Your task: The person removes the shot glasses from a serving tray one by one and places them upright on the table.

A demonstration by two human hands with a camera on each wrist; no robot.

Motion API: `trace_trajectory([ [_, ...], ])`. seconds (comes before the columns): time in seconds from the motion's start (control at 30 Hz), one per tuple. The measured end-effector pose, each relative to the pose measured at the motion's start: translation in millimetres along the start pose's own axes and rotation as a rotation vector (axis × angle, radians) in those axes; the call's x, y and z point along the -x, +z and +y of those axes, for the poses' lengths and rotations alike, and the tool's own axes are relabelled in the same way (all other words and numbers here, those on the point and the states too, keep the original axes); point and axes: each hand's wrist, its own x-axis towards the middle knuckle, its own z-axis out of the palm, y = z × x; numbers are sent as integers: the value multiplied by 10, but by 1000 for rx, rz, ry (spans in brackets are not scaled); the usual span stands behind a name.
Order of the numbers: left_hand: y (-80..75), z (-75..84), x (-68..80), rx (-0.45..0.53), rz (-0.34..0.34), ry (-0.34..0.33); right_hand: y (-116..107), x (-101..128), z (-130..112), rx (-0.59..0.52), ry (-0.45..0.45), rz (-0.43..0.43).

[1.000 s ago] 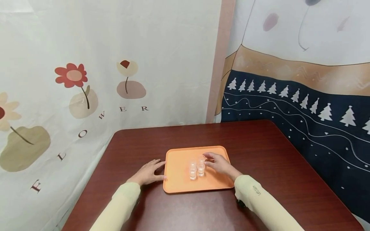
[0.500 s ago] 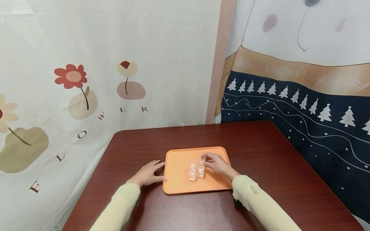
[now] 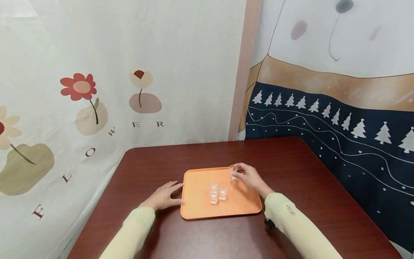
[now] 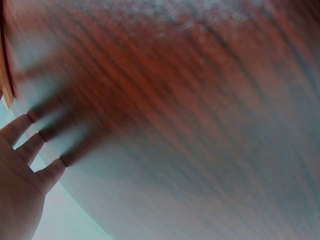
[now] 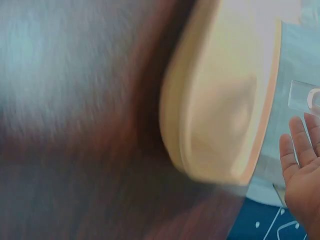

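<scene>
In the head view an orange tray (image 3: 197,210) lies on the table. Several small clear glasses, among them a front one (image 3: 214,198) and one to its right (image 3: 223,193), stand close together near the tray's middle. My right hand (image 3: 250,177) pinches another clear shot glass (image 3: 233,172) between thumb and fingers over the tray's far right part. The right wrist view catches this glass (image 5: 300,96) at its right edge. My left hand (image 3: 163,196) touches the tray's left rim with extended fingers; in the left wrist view its fingers (image 4: 50,175) are spread.
The dark red-brown wooden table (image 3: 161,158) extends around the tray on all sides. Behind it hangs a pale cloth (image 3: 194,72) with printed flowers and letters. A dark blue cloth (image 3: 291,118) with white trees hangs along the right side.
My right hand has lifted the far right glass away from the group, up and to the right. My left hand stays at the tray's left rim.
</scene>
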Motion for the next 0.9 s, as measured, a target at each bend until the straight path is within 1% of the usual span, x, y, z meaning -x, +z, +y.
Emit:
trace_trajectory([
  [0.27, -18, 31, 17, -7, -5, -1, -357, -98, 149, 39, 73, 69],
  [0.5, -27, 18, 24, -4, -5, -2, -640, -157, 319, 36, 131, 164],
  [0.67, -25, -2, 25, -11, -4, 10, -745, -154, 439, 60, 177, 216],
  [0.9, -24, 11, 24, -6, -11, 9, -792, -136, 594, 114, 242, 278],
])
